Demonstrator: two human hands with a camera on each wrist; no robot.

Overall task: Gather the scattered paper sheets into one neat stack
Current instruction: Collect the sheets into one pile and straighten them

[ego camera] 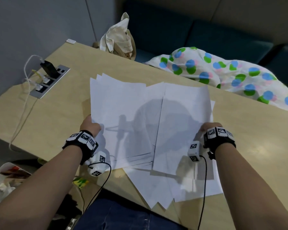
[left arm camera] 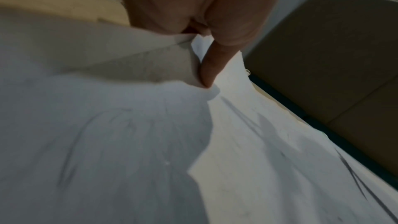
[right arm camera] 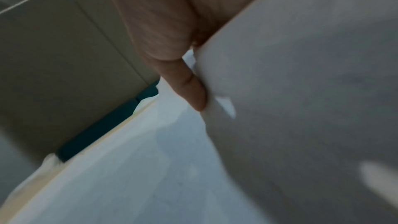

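Several white paper sheets lie overlapped on the wooden table (ego camera: 61,103). My left hand (ego camera: 91,126) grips the left edge of one fanned bunch of sheets (ego camera: 123,105). In the left wrist view the thumb (left arm camera: 206,72) presses down on the top sheet (left arm camera: 107,142) and the other fingers are hidden under it. My right hand (ego camera: 209,127) holds the right edge of a second bunch (ego camera: 184,113). In the right wrist view one finger (right arm camera: 193,91) lies against that bunch (right arm camera: 301,108). More loose sheets (ego camera: 156,188) lie beneath, fanned toward the table's near edge.
A socket panel (ego camera: 48,80) with a black charger and white cables sits at the table's left. A cloth tote bag (ego camera: 120,39) and a dotted cloth (ego camera: 223,72) lie along the far edge. A tray (ego camera: 5,178) and a green-yellow packet (ego camera: 80,182) are below left.
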